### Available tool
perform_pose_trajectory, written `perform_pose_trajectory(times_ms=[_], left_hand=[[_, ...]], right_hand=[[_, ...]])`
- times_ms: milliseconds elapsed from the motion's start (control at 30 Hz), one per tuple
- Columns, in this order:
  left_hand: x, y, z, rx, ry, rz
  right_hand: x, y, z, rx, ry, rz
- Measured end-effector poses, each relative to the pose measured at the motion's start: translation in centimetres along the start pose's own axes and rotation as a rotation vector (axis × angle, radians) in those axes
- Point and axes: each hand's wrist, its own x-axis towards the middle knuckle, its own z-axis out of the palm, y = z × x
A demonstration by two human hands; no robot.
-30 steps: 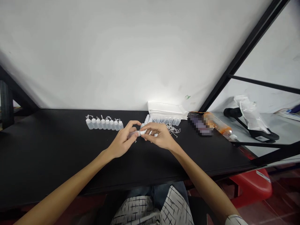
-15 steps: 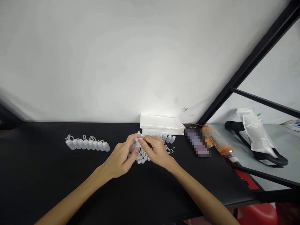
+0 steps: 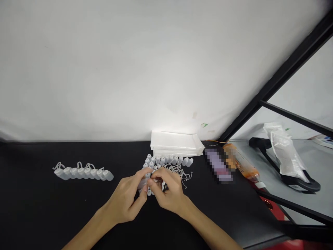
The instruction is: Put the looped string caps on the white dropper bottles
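A small translucent plastic bottle [image 3: 142, 184] is held between the thumb and fingers of my left hand [image 3: 126, 198]. My right hand [image 3: 169, 191] has its thumb and index finger pinched together at the bottle's top; whatever sits between those fingertips is too small and covered to make out. Beneath and behind both hands stand several small white bottles [image 3: 149, 163], partly hidden. Thin white looped straps [image 3: 178, 170] lie in a tangle just beyond my right hand. Off to the left, a row of similar bottles [image 3: 81, 173] has some loops rising from the tops.
White flat packs [image 3: 174, 143] are stacked against the wall on the black table [image 3: 47, 215]. To their right lie a blurred purple item [image 3: 218, 165] and an orange-labelled bottle [image 3: 241, 161]. A black metal frame [image 3: 281, 73] borders the right side.
The view has shifted, so my hands and the table items sit lower in the picture. My hands remain together on the bottle, and more of the white bottles and straps behind them shows.
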Motion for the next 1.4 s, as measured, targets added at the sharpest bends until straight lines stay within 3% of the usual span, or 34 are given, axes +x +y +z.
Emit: perform_pose_trajectory(times_ms=[133, 233, 600, 733, 1033, 1267, 1400], left_hand=[[-0.6, -0.8, -0.2, 0.052, 0.041, 0.002], [-0.8, -1.1, -0.3, 0.075, 0.073, -0.011], [-0.1, -0.7, -0.6, 0.209, 0.091, 0.06], [0.2, -1.0, -1.3, 0.201, 0.063, -0.018], [-1.3, -0.8, -3.1, 0.071, 0.138, -0.046], [-2.5, -0.9, -2.5, 0.13, 0.149, -0.018], [-2.5, -0.4, -2.2, 0.087, 0.135, 0.001]], right_hand=[[0.1, -0.4, -0.2, 0.087, -0.092, -0.001], [0.3, -0.4, -0.1, 0.115, -0.088, 0.024], [0.1, 1.1, 0.6, -0.058, -0.146, 0.174], [0.9, 0.7, 1.1, 0.045, -0.084, 0.212], [1.8, -1.7, 2.3, 0.296, -0.164, 0.327], [0.8, -1.4, 3.2, 0.117, -0.153, 0.298], [0.5, -1.7, 2.9, 0.171, -0.154, 0.352]])
